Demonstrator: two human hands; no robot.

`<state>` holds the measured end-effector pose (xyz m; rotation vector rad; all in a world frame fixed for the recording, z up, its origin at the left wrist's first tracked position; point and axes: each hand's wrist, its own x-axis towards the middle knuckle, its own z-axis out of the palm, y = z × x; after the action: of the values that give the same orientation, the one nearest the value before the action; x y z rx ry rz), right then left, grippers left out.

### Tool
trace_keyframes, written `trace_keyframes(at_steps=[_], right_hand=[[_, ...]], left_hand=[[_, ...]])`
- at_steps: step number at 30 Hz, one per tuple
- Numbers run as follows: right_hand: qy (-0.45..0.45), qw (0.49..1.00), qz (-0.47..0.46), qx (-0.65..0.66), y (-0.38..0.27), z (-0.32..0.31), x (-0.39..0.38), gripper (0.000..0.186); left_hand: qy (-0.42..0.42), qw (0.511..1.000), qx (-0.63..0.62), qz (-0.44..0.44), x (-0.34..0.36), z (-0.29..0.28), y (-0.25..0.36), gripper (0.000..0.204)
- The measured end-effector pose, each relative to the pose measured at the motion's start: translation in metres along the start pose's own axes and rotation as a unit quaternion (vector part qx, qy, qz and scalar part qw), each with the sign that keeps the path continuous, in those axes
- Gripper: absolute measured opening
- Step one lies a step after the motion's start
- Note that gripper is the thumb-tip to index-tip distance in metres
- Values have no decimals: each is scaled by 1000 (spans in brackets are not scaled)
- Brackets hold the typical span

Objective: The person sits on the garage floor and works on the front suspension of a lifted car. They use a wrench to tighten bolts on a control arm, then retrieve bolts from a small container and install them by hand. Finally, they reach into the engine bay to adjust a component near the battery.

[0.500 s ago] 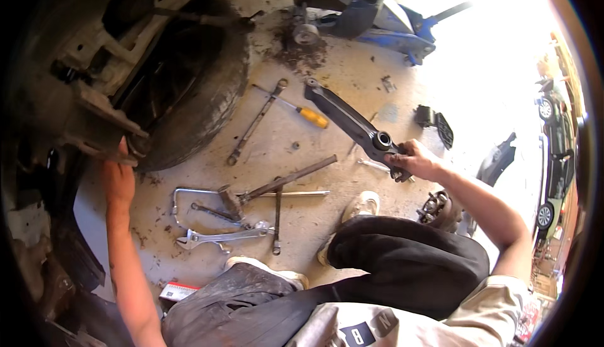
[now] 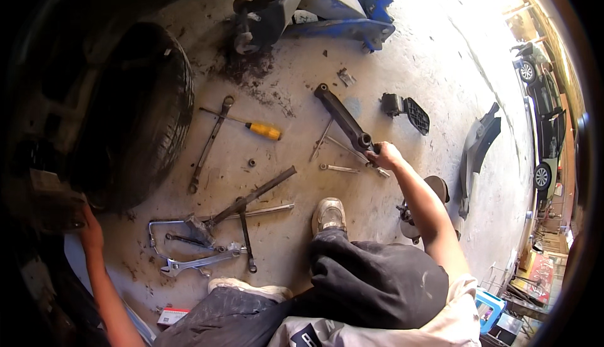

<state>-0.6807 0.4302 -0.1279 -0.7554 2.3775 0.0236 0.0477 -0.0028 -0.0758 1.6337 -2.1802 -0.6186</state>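
1. Suspension arm (image 2: 341,115), dark metal: angled away from you over the floor (image 2: 434,51), your right hand (image 2: 385,156) clamped around its near end.
2. Left hand (image 2: 92,229), yours: at the shadowed car underbody (image 2: 50,184), near the tyre (image 2: 178,105); you cannot tell whether its fingers grip.
3. Box (image 2: 172,316), red and white, beside your leg: print too small to read.
4. Shirt (image 2: 336,335), yours, pale: dark patch, light lettering, partly cut off.

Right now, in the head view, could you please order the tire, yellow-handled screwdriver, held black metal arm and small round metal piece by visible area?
Tire
Black metal arm
Yellow-handled screwdriver
Small round metal piece
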Motion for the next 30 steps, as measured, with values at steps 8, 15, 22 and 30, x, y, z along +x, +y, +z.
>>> trace_keyframes(at_steps=[8, 15, 22, 30], right_hand=[[166, 984, -57, -25, 2, 12, 25, 39], [241, 926, -292, -20, -111, 25, 2, 58], [147, 898, -414, -24, -176, 65, -3, 59], [111, 913, -391, -43, -168, 82, -4, 68]], left_hand=[[45, 999, 24, 10, -21, -6, 40, 53], [36, 985, 141, 88, -27, -18, 102, 43], [84, 980, 143, 114, -19, -19, 160, 34], [106, 921, 310, 212, -4, -25, 158, 23]])
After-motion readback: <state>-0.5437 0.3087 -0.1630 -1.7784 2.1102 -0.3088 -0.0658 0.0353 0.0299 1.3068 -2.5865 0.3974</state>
